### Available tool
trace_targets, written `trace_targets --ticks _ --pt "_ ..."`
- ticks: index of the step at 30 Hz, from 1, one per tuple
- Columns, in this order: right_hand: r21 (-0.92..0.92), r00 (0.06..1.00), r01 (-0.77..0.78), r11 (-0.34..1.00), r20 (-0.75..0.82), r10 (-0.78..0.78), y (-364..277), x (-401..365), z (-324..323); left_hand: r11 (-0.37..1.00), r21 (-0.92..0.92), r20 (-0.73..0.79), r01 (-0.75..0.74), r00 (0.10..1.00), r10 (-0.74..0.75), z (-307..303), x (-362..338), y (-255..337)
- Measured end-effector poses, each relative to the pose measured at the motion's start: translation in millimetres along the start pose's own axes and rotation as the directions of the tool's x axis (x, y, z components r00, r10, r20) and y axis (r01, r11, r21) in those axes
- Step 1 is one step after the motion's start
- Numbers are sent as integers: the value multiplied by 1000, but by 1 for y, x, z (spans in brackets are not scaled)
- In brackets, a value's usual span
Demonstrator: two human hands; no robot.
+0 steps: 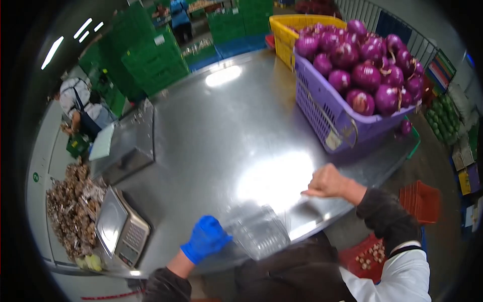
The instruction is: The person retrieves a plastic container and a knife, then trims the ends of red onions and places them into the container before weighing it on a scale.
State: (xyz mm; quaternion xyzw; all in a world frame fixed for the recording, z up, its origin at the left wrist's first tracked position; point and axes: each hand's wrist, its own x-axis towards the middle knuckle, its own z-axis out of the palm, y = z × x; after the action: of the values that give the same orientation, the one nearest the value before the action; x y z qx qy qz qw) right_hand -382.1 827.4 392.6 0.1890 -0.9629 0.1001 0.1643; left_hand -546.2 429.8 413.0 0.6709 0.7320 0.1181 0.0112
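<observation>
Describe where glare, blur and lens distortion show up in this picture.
Head view: strong glare on the steel table beside the bare right hand, and another bright patch near the far edge; head view: the clear plastic container by the gloved left hand looks blurred; head view: the table edge bows and the corners go black.

1. Strip lights [52, 53] shine white at upper left.
2. Glare bleaches the steel table [201, 126] — broadly near the right hand [327, 182], again toward its far edge.
3. A soft shadow lies below that hand.
4. The clear plastic container [261, 232] looks blurred.
5. Wide-angle distortion curves the surroundings — black vignetting swallows the corners.
</observation>
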Motion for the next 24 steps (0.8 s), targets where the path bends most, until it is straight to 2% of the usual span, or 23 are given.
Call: trace_targets --ticks 2,4,5,6,8,9,11,12,13,14,15,16,17,18,20,21,23,24 --pt "121 999 -49 991 12 48 -5 -1 6 999 21 51 27 998 -28 -3 1 4" --pt "73 971 -231 970 79 226 -10 1 10 999 13 -44 40 998 -39 -4 15 7" --pt "35 924 -347 937 186 335 -13 2 11 997 -26 -97 71 993 -73 -2 18 10" --pt "35 923 -347 937 189 335 -15 3 15 997 -28 -96 72 993 -74 0 21 13" --pt "125 901 -429 894 132 414 -23 6 25 972 63 -149 227 965 -216 5 25 17" --pt "131 851 -498 857 264 454 -27 11 25 971 63 -147 231 964 -220 9 27 18" --pt "169 861 -496 852 224 457 -38 20 36 895 68 -294 441 866 -404 15 29 17" --pt "203 867 -494 845 185 463 -43 26 41 894 71 -291 442 867 -405 18 30 16" --pt "255 832 -549 796 261 490 -50 36 42 841 17 -268 541 813 -517 21 30 16" --pt "258 832 -548 795 261 489 -54 44 47 774 -34 -240 633 746 -621 24 31 14" --pt "287 816 -573 768 293 499 -59 51 53 772 -32 -239 635 745 -623 29 32 13" --pt "315 798 -597 737 329 505 -65 59 58 681 -154 -124 716 670 -732 34 31 12" --pt "283 751 -639 715 429 502 -69 68 61 563 -257 6 786 584 -812 40 28 10" --pt "286 751 -640 714 429 501 -72 71 67 562 -254 8 787 583 -812 48 25 4" --pt "265 713 -662 701 511 480 -71 69 93 374 -488 249 788 537 -806 65 20 -12" --pt "237 725 -652 720 471 502 -69 61 113 374 -489 249 788 537 -806 72 18 -16" --pt "230 719 -667 709 448 532 -64 44 131 234 -600 364 765 521 -772 80 14 -23" --pt "224 714 -679 699 422 559 -61 41 129 231 -601 360 765 517 -776 79 13 -22"
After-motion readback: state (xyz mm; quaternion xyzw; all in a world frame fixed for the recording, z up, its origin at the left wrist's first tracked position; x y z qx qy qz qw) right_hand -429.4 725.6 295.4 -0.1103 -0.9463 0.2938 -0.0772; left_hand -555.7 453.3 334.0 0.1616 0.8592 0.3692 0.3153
